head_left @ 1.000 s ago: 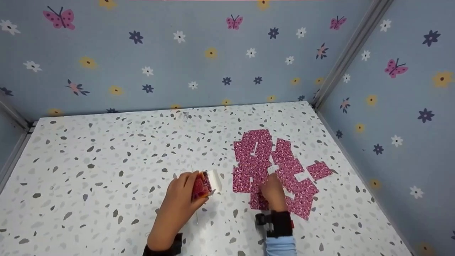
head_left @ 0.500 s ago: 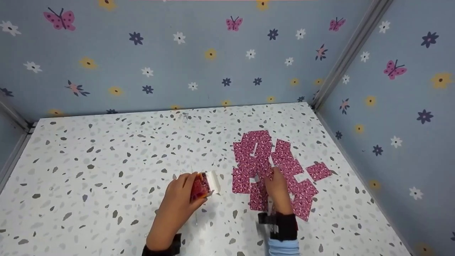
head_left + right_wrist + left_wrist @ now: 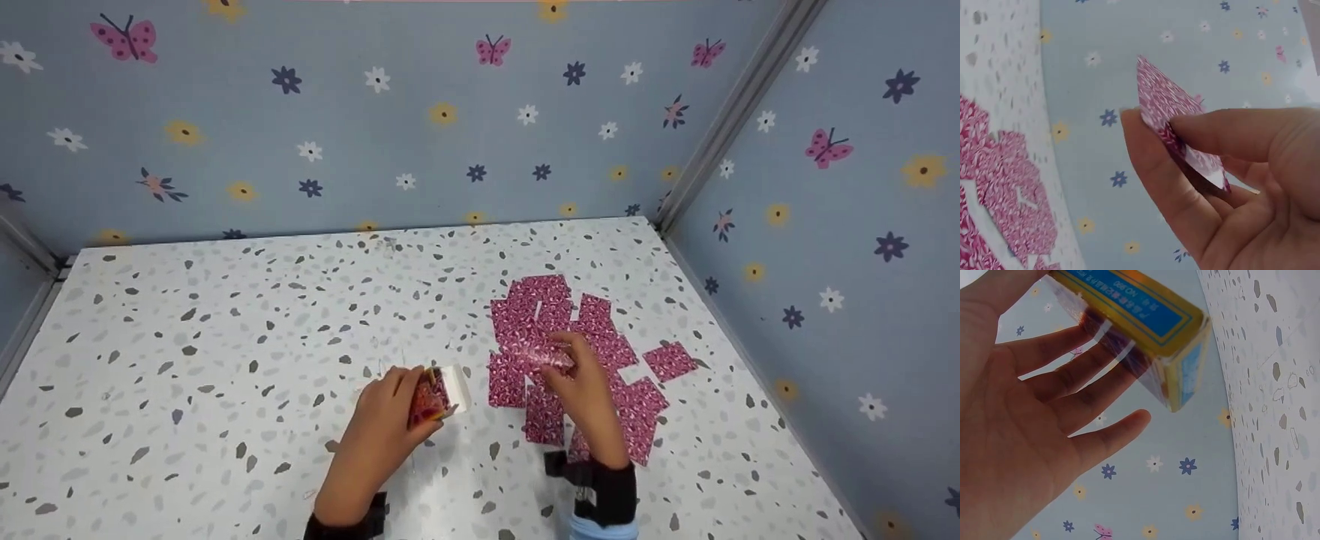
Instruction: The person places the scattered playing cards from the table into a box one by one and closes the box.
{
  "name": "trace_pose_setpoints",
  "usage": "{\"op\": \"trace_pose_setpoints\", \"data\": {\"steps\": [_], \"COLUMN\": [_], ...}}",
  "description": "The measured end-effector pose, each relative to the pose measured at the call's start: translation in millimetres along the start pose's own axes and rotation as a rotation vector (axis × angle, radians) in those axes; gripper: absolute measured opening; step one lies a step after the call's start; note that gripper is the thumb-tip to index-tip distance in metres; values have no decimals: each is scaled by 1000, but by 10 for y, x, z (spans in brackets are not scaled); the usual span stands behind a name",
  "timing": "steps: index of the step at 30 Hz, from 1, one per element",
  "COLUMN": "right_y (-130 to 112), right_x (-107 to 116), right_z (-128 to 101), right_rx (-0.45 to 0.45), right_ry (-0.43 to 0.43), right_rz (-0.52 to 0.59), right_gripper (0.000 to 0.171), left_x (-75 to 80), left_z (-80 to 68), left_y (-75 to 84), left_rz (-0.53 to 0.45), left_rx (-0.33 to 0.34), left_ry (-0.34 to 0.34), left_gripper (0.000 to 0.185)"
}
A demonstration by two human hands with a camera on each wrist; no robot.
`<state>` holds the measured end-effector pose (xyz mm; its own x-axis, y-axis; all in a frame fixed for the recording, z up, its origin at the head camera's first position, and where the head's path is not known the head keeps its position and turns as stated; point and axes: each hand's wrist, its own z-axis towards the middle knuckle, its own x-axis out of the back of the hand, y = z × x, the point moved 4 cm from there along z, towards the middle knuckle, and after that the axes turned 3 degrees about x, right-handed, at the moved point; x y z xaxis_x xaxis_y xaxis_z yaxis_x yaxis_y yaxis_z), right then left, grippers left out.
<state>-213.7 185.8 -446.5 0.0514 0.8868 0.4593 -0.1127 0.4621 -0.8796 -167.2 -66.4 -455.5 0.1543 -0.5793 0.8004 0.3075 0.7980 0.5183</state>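
Note:
My left hand (image 3: 384, 420) grips a small card box (image 3: 429, 401) with a red, colourful face and a white end (image 3: 454, 388). In the left wrist view the box (image 3: 1148, 312) shows a yellow edge with a blue printed label. My right hand (image 3: 592, 394) pinches a pink-patterned playing card (image 3: 555, 355) between thumb and fingers, above the spread cards. The right wrist view shows this card (image 3: 1168, 93) bent and tilted; whether it is a single card is hard to tell. Below and around lie several matching cards (image 3: 637, 427), face down and overlapping.
One card (image 3: 670, 361) lies apart at the right of the spread. The speckled white table (image 3: 225, 360) meets a blue flowered back wall (image 3: 360, 112), with another such wall (image 3: 840, 225) on the right.
My right hand has come up from among the cards, lifting and tilting a card. Some cards beneath it have shifted. The left hand with the box has stayed almost still.

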Motion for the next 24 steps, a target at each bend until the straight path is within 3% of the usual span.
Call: {"op": "trace_pose_setpoints", "data": {"steps": [4, 11, 20, 24], "right_y": [-132, -297, -450, -445], "right_x": [-18, -109, -204, -245], "right_z": [-67, -175, -257, -247], "right_rx": [74, 43, 265, 301], "right_ry": [-46, -196, -261, -292], "right_rz": [-26, 100, -43, -65], "right_gripper": [48, 46, 42, 43], "left_x": [-24, -25, 19, 24], "left_z": [-8, -12, -7, -4], "left_y": [19, 35, 67, 73], "left_rz": [11, 13, 1, -5], "left_rx": [-24, -60, -76, -103], "left_ry": [-2, 15, 37, 66], "left_gripper": [69, 69, 71, 72]}}
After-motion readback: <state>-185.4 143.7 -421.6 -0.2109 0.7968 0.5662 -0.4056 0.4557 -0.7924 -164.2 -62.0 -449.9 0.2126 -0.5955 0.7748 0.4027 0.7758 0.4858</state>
